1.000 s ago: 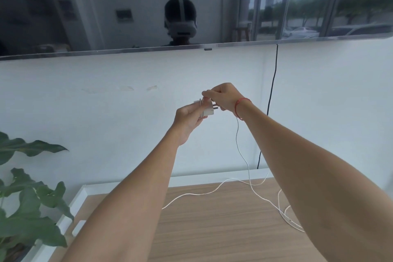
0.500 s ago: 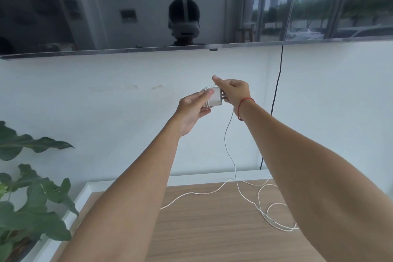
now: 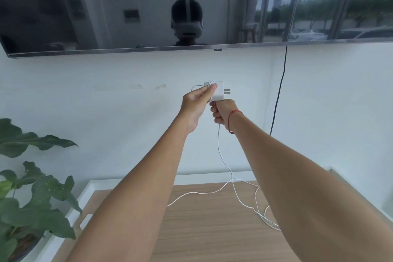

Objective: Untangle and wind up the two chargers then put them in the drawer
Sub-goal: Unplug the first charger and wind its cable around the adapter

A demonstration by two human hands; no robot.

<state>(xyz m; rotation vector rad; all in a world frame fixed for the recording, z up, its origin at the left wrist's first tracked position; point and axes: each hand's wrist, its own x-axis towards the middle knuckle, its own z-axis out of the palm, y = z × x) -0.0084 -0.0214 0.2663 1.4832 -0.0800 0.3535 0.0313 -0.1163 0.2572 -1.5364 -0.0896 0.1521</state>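
You are holding the charger (image 3: 219,91) high above the table (image 3: 212,236), out past its far edge and in front of the wall. Your left hand (image 3: 195,102) is clamping the white block from the side. Its fingers (image 3: 209,91) are pressing on the few turns of cable (image 3: 221,155) lying round the body, most likely so that they are not slipping loose while you are laying the next turn. The prongs (image 3: 227,92) are pointing away from that hand, which is leaving the body free for winding. Your right hand (image 3: 222,112) is sitting just under the block, curled tight round the cable and, as I judge it, feeding it up under tension. Holding both hands this far above the table is letting the free length hang straight instead of kinking.

The charger is looking like a small square white adapter with two flat metal prongs and a thin white lead. A small loop is sticking out on the side near your left hand. From your right fist the lead is dropping to the table's far right part, where it is lying in loose curves and crossing loops. One strand is running off toward the table's middle. I cannot tell whether those loops are belonging to one lead or two. Most of the winding is looking undone, and no drawer is showing.
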